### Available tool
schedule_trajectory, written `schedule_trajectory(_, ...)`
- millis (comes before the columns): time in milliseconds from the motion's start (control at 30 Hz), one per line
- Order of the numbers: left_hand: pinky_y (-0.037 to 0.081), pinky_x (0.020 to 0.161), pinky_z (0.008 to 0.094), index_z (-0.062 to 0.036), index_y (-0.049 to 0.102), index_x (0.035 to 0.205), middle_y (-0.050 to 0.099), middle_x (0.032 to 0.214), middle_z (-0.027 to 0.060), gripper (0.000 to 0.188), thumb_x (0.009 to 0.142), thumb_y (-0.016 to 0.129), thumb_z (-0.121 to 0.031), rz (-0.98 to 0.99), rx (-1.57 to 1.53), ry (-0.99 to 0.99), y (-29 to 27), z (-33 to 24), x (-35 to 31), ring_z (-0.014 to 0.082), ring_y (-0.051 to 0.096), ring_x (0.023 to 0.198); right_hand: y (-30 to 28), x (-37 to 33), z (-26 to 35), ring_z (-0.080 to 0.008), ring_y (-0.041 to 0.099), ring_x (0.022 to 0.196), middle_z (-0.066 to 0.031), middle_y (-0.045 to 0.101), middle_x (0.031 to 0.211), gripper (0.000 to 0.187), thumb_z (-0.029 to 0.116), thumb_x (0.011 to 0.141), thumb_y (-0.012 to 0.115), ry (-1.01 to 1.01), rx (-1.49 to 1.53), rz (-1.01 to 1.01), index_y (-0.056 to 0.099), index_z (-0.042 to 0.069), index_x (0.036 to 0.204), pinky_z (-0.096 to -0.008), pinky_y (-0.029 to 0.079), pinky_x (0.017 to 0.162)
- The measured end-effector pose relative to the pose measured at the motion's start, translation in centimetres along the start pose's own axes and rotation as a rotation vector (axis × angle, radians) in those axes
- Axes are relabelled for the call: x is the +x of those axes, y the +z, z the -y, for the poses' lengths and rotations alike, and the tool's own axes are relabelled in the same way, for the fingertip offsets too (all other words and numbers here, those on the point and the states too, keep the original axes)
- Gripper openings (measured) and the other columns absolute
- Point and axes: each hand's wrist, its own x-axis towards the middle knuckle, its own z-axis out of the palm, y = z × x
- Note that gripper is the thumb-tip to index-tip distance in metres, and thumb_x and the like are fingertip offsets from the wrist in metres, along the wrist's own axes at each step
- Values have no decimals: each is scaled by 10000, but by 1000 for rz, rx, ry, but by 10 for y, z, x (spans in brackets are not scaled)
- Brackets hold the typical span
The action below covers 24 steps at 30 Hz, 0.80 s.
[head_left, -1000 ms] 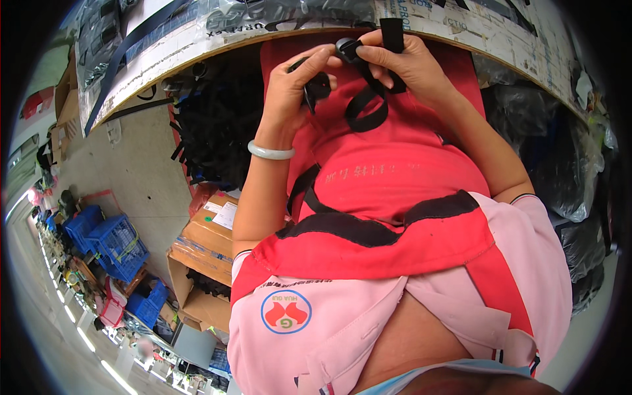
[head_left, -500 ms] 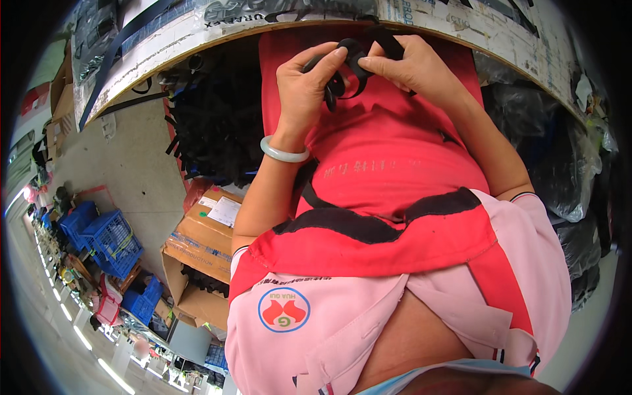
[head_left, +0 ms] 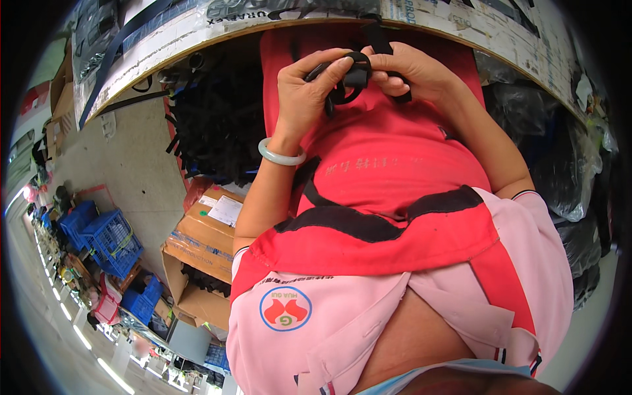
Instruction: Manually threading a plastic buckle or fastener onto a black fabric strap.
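Above the lap of my red apron (head_left: 395,145), my two hands meet on a black webbing strap (head_left: 355,78). My left hand (head_left: 309,85), with a pale bangle at the wrist, pinches a looped, folded part of it between thumb and fingers. Close beside it, my right hand (head_left: 411,69) is closed on the strap, and a flat length (head_left: 376,38) runs up from there toward the table edge. Another end hangs below the right fingers. Any buckle within the folds is too dark to make out.
A worktable (head_left: 164,69) with black straps and plastic wrap curves across the top. Beneath it at left lies a heap of black straps (head_left: 217,125). An open cardboard box (head_left: 204,240) stands left, blue crates (head_left: 112,240) farther off. Plastic-wrapped black bundles (head_left: 546,151) are at right.
My right hand has lowered slightly, its fingers now curled around the strap. The loop between the hands has turned, showing a broader flat face. My left hand keeps its grip.
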Motion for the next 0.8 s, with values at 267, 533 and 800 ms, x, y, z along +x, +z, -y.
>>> schedule_trajectory(267, 457, 548, 204, 55, 664, 1049, 662, 744, 73, 217, 893, 660, -95, -97, -113, -177, -41, -44, -37, 122, 615, 615, 6, 40, 15, -35, 413, 498, 44, 487, 658, 260, 330, 918, 626, -309, -463, -345, 598, 71, 931, -203, 312, 432)
schedule_trajectory(533, 434, 470, 214, -8, 652, 1121, 678, 867, 80, 249, 930, 637, -167, -888, 152, 27, -160, -33, -110, 139, 630, 629, 24, 38, -8, -38, 446, 507, 20, 517, 681, 217, 283, 927, 602, -163, -664, -188, 602, 75, 991, -200, 358, 428)
schedule_trajectory(800, 504, 579, 235, -19, 626, 1100, 631, 862, 63, 268, 896, 681, -184, -526, -538, -138, -58, 21, -38, 138, 616, 709, 93, 37, -23, -249, 636, 694, -121, 616, 796, 253, 160, 825, 719, -542, -1151, 49, 590, 56, 1016, -339, 501, 640)
